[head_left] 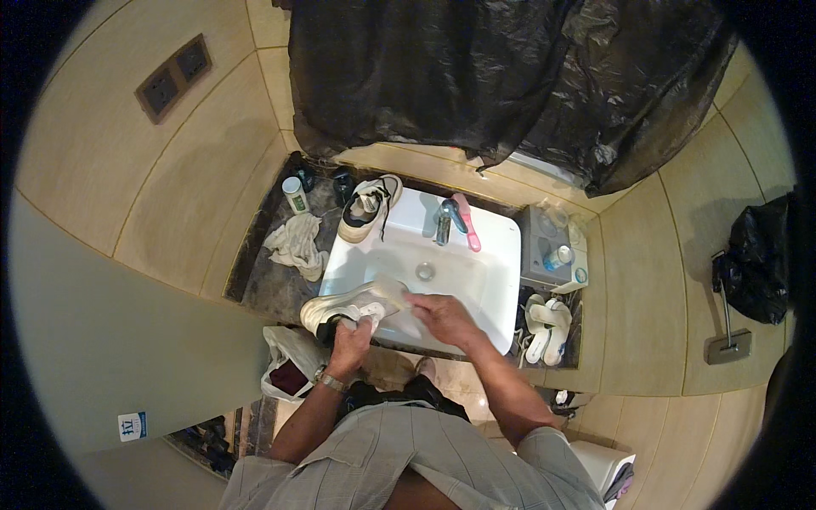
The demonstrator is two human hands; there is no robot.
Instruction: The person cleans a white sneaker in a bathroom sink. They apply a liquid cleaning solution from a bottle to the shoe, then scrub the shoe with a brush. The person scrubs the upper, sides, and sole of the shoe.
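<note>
My left hand (350,342) is closed on a white shoe (333,304), gripping it near its opening. The shoe is held sideways over the near left edge of the white sink (503,285), its toe pointing right. At the toe, my right hand (445,320) has its fingers bent together. A pale blurred patch lies between them and the toe, and what they hold, if anything, cannot be made out. A second white shoe (361,218) with dark laces rests on the sink's far left corner. Beside the faucet (444,225) lies a pink brush (467,223).
Left of the sink, a crumpled whitish cloth (297,243) and a white canister (294,195) sit on the dark counter. At right are a grey box (537,248) and white insoles or slippers (550,330). A white plastic bag (277,347) stands below left. Black plastic sheeting (476,76) hangs behind.
</note>
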